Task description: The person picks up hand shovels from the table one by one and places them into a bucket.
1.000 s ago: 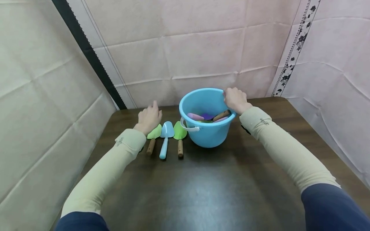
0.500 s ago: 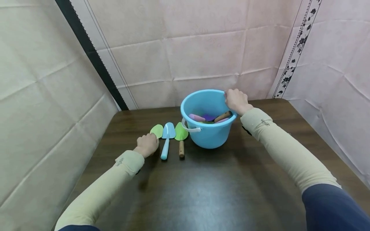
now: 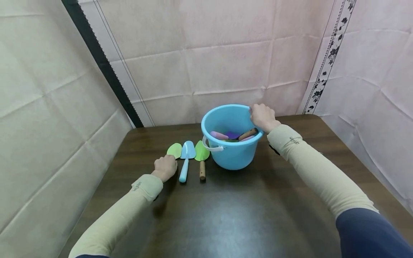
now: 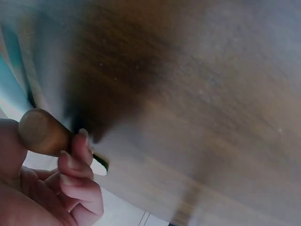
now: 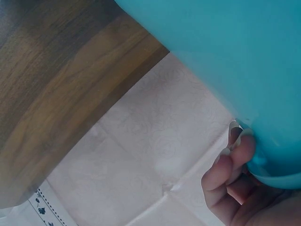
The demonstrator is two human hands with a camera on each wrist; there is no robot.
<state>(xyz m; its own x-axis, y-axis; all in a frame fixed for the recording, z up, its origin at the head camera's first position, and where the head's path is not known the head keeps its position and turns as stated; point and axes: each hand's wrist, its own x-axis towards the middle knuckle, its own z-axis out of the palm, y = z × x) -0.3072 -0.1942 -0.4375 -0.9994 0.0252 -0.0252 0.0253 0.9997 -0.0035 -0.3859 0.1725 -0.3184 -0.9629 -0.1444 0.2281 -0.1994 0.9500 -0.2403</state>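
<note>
My left hand (image 3: 165,167) grips the wooden handle (image 4: 44,132) of a small garden trowel, whose light green blade (image 3: 174,150) shows beyond the fingers in the head view. Just right of it lies a blue trowel (image 3: 188,154), then a green trowel with a wooden handle (image 3: 202,154). The fingers of my right hand (image 3: 262,116) curl over the right rim of a light blue bucket (image 3: 233,154). Inside the bucket are several tools, among them a pink handle (image 3: 219,135) and a brown wooden handle (image 3: 248,134); their lower parts are hidden.
The bucket's white carry handle (image 3: 213,147) hangs down at its left front. Everything stands on a dark wooden table (image 3: 206,215). Pale cloth walls (image 3: 226,68) rise behind the table and at both sides.
My left hand has come back from above the light green trowel's blade to its handle and taken hold of it. My right hand keeps its grip on the bucket rim.
</note>
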